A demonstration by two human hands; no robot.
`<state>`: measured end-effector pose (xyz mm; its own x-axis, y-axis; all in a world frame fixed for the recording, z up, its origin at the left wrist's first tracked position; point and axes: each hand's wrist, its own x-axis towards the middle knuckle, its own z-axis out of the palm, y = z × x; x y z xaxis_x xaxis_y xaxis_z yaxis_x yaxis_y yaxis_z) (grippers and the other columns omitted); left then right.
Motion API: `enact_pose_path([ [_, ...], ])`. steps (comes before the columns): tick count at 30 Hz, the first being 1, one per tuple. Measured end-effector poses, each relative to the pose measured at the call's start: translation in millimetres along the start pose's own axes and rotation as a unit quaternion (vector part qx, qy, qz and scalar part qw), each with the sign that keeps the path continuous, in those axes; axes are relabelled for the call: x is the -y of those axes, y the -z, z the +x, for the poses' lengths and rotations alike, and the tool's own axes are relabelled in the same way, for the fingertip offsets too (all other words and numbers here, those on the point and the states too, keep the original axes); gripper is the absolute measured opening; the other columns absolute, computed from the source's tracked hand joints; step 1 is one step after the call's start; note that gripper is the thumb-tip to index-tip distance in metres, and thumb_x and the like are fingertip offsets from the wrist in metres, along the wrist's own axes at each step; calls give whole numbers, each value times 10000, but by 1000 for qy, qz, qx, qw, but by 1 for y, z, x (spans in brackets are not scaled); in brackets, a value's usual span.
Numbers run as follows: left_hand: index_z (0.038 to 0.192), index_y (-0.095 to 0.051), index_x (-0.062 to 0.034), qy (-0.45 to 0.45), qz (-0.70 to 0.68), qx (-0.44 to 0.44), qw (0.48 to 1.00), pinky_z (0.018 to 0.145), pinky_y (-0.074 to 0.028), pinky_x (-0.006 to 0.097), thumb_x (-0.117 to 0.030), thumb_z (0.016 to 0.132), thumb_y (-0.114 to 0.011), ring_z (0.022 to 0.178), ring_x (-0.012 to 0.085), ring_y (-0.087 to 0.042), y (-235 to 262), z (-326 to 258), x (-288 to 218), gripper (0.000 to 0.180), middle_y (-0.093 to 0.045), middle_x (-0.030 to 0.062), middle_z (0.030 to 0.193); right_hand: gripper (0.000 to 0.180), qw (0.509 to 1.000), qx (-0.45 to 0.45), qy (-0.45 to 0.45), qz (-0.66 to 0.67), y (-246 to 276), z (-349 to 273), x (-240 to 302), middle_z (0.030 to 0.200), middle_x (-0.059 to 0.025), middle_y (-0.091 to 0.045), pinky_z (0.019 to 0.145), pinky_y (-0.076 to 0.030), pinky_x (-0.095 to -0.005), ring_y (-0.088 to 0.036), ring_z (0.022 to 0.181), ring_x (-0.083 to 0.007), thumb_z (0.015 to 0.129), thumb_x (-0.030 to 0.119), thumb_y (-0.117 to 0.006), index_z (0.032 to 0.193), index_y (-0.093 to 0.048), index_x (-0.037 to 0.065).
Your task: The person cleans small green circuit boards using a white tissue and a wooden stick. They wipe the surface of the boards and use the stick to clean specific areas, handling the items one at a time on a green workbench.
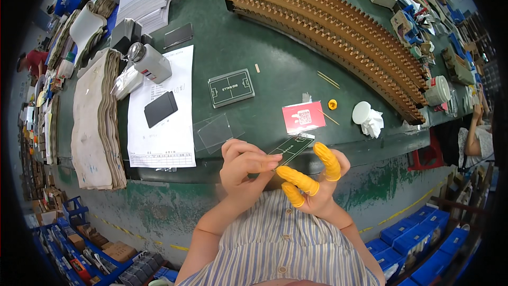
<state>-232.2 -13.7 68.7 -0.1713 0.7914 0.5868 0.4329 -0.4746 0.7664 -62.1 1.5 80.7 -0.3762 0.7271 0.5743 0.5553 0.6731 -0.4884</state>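
My left hand (244,168) pinches a thin dark green card (294,149) with white field lines, gripping its near left end just past the bench's front edge. Yellow finger cots cover three digits of my right hand (320,185). Its fingers are spread around the card's right end, and one cot tip comes close to my left fingertips; whether it touches the card I cannot tell. Behind the card lies a pink card with a square code (304,117). A stack of similar green cards (232,88) sits farther back, and clear plastic sheets (214,131) rest left of my hands.
Curved wooden slotted racks (328,32) span the far right. A grey bottle (151,63) and dark cards (161,109) rest on a printed sheet (180,74). Beside it is a worn cloth stack (92,122). White wipes (372,123), thin sticks (328,79) and a rolled yellow cot (332,104) lie to the right.
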Motion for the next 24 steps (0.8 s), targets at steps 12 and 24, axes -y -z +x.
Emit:
enact_pose_path([
  [12,778,-605,-132,-2,-1,-5,1000,856,-347,349,85,650,-687,775,148,-550,1,-2,-1,265,-718,7,839,294,1000,-6,-10,3,-1,0,2,1219,-49,-478,872,-318,-380,-339,1110,-261,739,292,-709,1033,-696,301],
  [24,777,-599,-132,0,7,-3,1000,856,-352,355,69,642,-737,773,147,-551,2,-3,-2,279,-715,1,831,252,1000,-14,-12,-7,0,-2,-1,1237,-48,-480,898,-306,-380,-323,1114,-260,797,353,-675,1041,-693,290],
])
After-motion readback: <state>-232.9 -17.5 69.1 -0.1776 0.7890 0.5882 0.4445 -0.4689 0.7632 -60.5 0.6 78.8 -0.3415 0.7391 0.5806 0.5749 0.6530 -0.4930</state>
